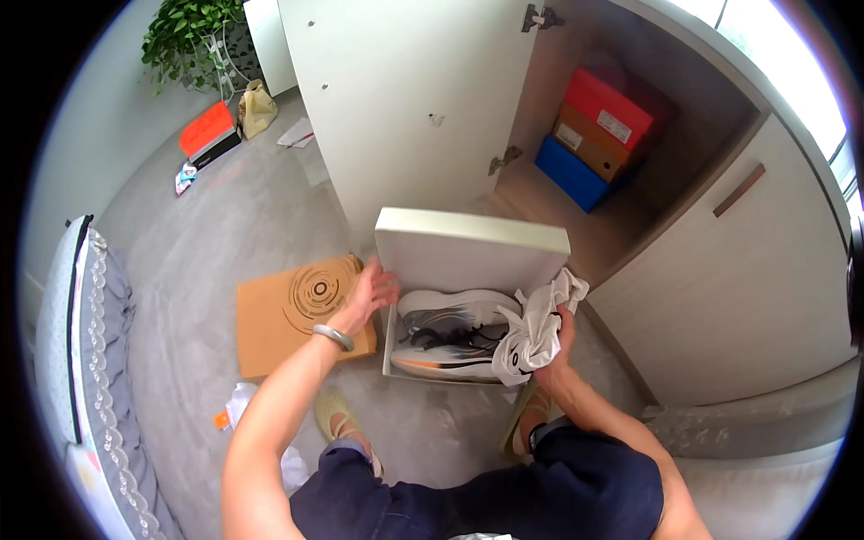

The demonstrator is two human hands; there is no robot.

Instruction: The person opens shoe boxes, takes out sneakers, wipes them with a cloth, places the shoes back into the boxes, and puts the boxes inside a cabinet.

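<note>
An open white shoebox [472, 230] stands on the floor between my feet and the cabinet, its lid raised at the back. A pair of grey-white running shoes [454, 361] with dark laces and orange and blue marks lies inside. White wrapping paper [537, 337] is bunched over the box's right end, and my right hand [562, 340] grips it from the right. At the box's left edge, beside the lid, is my left hand [372, 290], its fingers apart and holding nothing. A bracelet circles my left wrist.
A brown cardboard box [261, 315] lies flat left of the shoebox. Behind stands an open cabinet door [405, 117]; red [607, 108], brown and blue [571, 175] boxes are stacked inside the cabinet. An orange-black box [209, 135], a bag and a plant stand at the far left.
</note>
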